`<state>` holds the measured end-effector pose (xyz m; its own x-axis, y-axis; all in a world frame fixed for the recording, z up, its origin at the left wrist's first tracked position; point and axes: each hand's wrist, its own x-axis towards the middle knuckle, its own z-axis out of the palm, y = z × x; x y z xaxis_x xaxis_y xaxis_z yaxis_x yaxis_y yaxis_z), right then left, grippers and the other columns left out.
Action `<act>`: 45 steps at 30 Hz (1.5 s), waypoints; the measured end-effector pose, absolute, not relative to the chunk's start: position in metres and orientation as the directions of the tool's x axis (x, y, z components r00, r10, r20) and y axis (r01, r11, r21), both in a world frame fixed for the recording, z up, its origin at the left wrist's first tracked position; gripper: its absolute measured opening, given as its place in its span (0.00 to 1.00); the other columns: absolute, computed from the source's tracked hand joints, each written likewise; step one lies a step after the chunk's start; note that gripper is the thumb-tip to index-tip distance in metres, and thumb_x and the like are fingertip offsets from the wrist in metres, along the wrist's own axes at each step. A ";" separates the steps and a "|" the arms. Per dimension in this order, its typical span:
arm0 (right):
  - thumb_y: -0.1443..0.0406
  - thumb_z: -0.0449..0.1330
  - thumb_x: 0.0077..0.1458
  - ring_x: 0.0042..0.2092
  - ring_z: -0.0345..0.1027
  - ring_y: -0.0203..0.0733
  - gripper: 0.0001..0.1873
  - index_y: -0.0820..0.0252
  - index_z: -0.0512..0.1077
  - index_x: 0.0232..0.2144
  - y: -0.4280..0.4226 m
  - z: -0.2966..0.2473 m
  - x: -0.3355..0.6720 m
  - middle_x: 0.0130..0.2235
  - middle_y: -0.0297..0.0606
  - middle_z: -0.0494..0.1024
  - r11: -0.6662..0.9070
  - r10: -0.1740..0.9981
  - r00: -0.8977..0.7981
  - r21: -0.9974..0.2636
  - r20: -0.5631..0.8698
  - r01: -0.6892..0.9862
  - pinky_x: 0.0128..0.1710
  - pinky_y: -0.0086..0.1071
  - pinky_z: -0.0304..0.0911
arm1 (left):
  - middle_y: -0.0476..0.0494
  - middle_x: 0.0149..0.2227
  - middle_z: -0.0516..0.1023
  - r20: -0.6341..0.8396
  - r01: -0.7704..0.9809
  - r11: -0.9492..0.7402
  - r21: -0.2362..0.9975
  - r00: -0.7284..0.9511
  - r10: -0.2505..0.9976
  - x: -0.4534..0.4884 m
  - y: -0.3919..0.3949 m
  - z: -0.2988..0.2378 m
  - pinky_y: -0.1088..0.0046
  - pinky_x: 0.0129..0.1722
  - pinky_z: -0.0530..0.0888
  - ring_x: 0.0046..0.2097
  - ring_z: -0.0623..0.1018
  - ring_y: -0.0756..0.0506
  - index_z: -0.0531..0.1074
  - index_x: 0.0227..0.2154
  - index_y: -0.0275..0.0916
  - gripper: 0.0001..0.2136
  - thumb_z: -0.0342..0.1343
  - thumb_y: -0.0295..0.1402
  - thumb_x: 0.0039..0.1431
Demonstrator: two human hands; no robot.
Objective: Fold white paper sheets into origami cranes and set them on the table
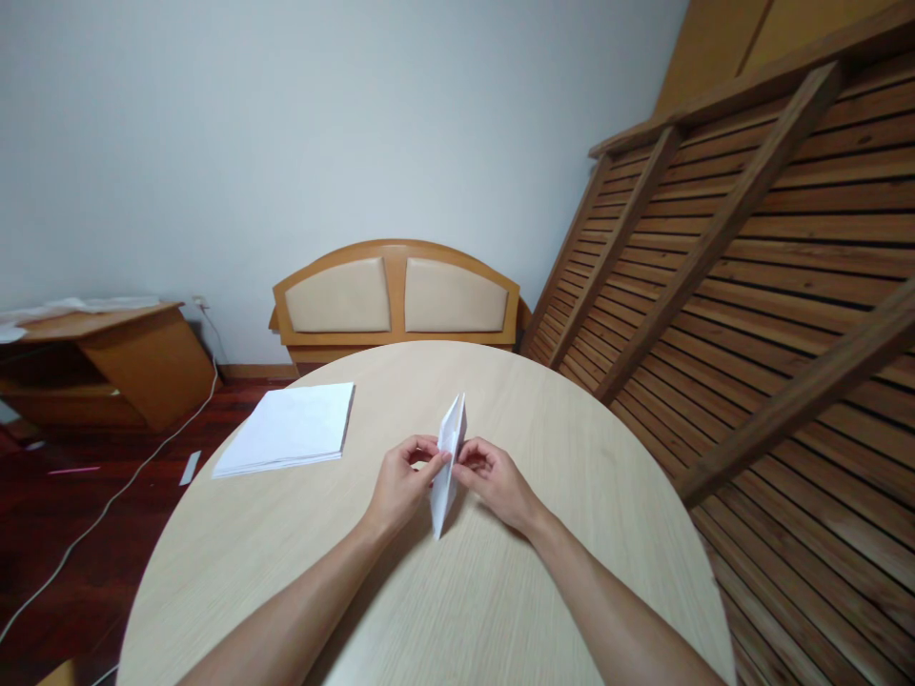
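A folded sheet of white paper (444,491) stands on edge between my two hands, above the middle of the round table (572,562). Its layers part slightly at the far end. My left hand (409,481) pinches it from the left, thumb and fingers closed on the paper. From the right side, my right hand (497,481) pinches the same folded paper, with its fingers curled. Part of the paper's right face is hidden behind the right fingers. To the left on the table lies a stack of white paper (290,426).
Wooden slatted panels (715,286) lean close along the table's right side. A headboard (396,286) stands behind the table against the wall. At the left are a low wooden cabinet (135,372) and a white cable (135,491) across the dark red floor.
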<state>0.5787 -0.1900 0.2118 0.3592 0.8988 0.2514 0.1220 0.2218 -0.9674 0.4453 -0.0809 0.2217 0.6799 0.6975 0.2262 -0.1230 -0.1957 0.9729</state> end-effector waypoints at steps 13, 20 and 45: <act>0.56 0.67 0.51 0.36 0.73 0.41 0.14 0.60 0.74 0.33 -0.188 0.209 0.584 0.32 0.36 0.78 0.198 0.875 0.425 -0.973 0.231 0.120 0.40 0.35 0.67 | 0.39 0.36 0.79 0.206 -0.056 -0.241 0.969 0.720 0.662 0.446 -0.078 0.212 0.76 0.24 0.69 0.33 0.75 0.46 0.77 0.39 0.33 0.19 0.58 0.46 0.57; 0.54 0.70 0.47 0.34 0.73 0.37 0.22 0.56 0.64 0.35 -0.185 0.204 0.586 0.35 0.33 0.76 0.243 0.850 0.485 -0.970 0.208 -0.009 0.38 0.33 0.68 | 0.38 0.39 0.80 0.186 -0.135 -0.128 0.983 0.691 0.698 0.447 -0.077 0.215 0.75 0.28 0.71 0.33 0.77 0.47 0.75 0.42 0.33 0.21 0.64 0.44 0.51; 0.56 0.70 0.47 0.30 0.69 0.34 0.25 0.54 0.60 0.39 -0.186 0.205 0.584 0.33 0.29 0.73 0.209 0.842 0.483 -0.971 0.239 0.116 0.29 0.29 0.63 | 0.46 0.28 0.81 0.106 -0.176 0.054 0.983 0.781 0.616 0.449 -0.078 0.211 0.73 0.33 0.72 0.31 0.80 0.47 0.68 0.41 0.37 0.25 0.70 0.41 0.44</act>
<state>0.5842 -0.1864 0.2054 0.4835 0.8421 0.2389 0.1161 0.2088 -0.9710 0.4493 -0.0783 0.2106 0.7809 0.6156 0.1064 -0.1763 0.0538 0.9829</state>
